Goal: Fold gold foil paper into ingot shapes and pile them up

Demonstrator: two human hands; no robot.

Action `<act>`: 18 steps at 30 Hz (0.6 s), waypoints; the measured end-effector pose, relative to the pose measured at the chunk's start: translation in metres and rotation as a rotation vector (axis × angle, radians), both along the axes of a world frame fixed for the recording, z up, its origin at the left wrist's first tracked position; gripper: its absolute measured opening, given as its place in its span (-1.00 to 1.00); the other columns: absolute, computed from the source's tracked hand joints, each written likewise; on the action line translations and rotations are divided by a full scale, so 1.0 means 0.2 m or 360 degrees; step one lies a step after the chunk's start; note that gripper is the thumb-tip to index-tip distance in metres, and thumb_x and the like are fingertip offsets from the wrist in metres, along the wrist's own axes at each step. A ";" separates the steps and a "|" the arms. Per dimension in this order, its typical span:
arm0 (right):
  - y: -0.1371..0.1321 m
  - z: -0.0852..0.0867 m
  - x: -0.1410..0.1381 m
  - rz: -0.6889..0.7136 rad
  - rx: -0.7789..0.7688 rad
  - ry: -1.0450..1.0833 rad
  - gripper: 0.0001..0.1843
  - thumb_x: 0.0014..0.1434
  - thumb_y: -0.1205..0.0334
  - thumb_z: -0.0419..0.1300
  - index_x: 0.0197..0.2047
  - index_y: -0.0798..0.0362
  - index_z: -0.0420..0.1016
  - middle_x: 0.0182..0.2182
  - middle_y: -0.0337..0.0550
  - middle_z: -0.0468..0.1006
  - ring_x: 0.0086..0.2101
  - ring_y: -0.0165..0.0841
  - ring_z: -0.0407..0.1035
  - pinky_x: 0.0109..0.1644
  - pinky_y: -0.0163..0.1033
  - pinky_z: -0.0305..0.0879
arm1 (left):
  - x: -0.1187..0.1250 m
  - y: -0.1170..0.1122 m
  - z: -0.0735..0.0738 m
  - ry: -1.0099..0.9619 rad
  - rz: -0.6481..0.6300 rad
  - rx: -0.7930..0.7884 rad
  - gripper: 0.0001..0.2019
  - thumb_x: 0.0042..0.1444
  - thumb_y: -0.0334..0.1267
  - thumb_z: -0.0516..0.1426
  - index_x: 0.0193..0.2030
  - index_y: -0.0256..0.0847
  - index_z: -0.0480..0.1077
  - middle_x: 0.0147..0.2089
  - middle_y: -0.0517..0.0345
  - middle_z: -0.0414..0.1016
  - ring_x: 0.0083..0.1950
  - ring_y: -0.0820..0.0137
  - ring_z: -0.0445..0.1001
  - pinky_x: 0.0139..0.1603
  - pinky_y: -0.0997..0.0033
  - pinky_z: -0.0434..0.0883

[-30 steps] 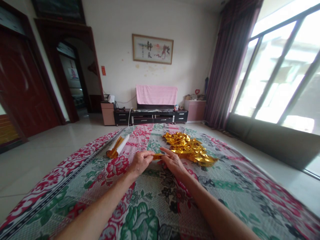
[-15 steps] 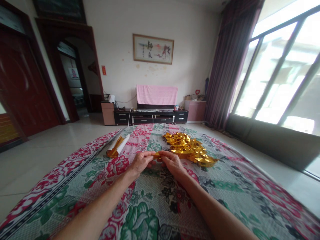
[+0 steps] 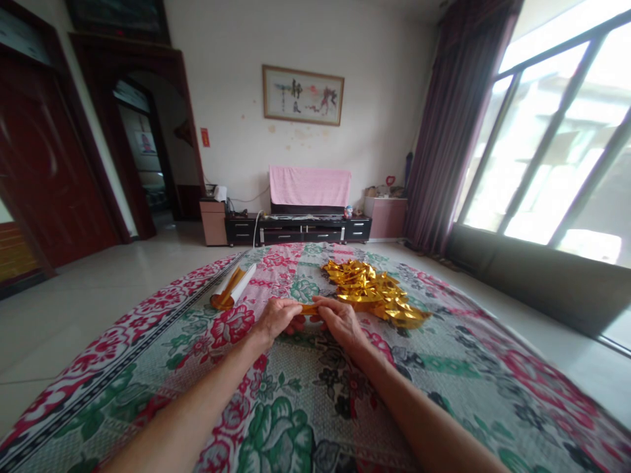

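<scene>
A narrow folded strip of gold foil paper (image 3: 309, 309) stretches between my two hands, just above the flowered cloth. My left hand (image 3: 279, 320) pinches its left end between thumb and fingers. At the other end, my right hand (image 3: 340, 318) grips it the same way; the fingers underneath are partly hidden. Just beyond my right hand lies a heap of folded gold foil pieces (image 3: 369, 289), shiny and pointed. To the left of my left hand rests a partly curled stack of sheets (image 3: 241, 283), white outside with gold showing at its near end.
A round table under a floral cloth (image 3: 276, 433) fills the foreground. Past it, a low black TV cabinet (image 3: 305, 233) stands by the wall, with a pink cloth (image 3: 309, 186) draped over the screen. A purple curtain (image 3: 441, 131) hangs beside the window at right.
My left hand has shifted slightly left, so a longer stretch of the gold strip shows between my hands. The heap and the curled sheets stay where they were.
</scene>
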State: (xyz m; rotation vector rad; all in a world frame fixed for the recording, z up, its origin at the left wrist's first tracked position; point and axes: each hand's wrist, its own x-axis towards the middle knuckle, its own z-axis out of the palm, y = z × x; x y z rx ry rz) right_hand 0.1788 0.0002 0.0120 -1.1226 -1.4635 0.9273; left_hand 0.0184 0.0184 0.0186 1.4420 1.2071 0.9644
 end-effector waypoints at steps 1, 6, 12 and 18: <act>0.00 0.00 0.00 0.0018 -0.0021 0.0014 -0.65 -0.01 0.18 0.04 -0.23 0.10 0.54 -0.29 -0.10 0.56 -0.49 -0.39 0.43 -0.53 -0.39 0.28 | 0.00 0.00 0.00 0.0041 0.0010 0.0036 -0.70 -0.04 -0.17 0.06 -0.24 -0.26 0.49 -0.40 0.07 0.55 -0.51 0.38 0.48 -0.63 0.54 0.25; 0.02 -0.04 0.01 0.0041 -0.0052 0.0050 -0.61 0.01 0.17 0.03 -0.17 0.17 0.51 -0.53 -0.15 0.55 -0.54 -0.40 0.41 -0.50 -0.37 0.31 | 0.00 0.00 0.00 0.0116 0.0051 0.0180 -0.71 -0.06 -0.18 0.08 -0.23 -0.25 0.50 -0.10 0.02 0.51 -0.45 0.37 0.50 -0.66 0.54 0.24; 0.02 -0.03 0.01 0.0056 -0.0033 0.0100 -0.65 -0.01 0.18 0.04 -0.24 0.15 0.54 -0.47 -0.17 0.56 -0.49 -0.38 0.41 -0.50 -0.38 0.32 | 0.01 -0.02 0.01 -0.0165 -0.0082 -0.0025 -0.65 -0.03 -0.21 0.07 -0.12 -0.30 0.47 -0.24 -0.02 0.56 -0.29 0.32 0.52 -0.52 0.53 0.31; 0.02 -0.02 0.00 0.0094 -0.0071 0.0164 -0.67 -0.02 0.19 0.05 -0.24 0.14 0.53 -0.45 -0.17 0.56 -0.46 -0.37 0.42 -0.49 -0.37 0.34 | 0.01 -0.02 0.00 -0.0170 -0.0015 0.0059 -0.67 -0.06 -0.24 0.08 -0.14 -0.28 0.48 -0.28 0.04 0.56 -0.28 0.32 0.50 -0.52 0.53 0.31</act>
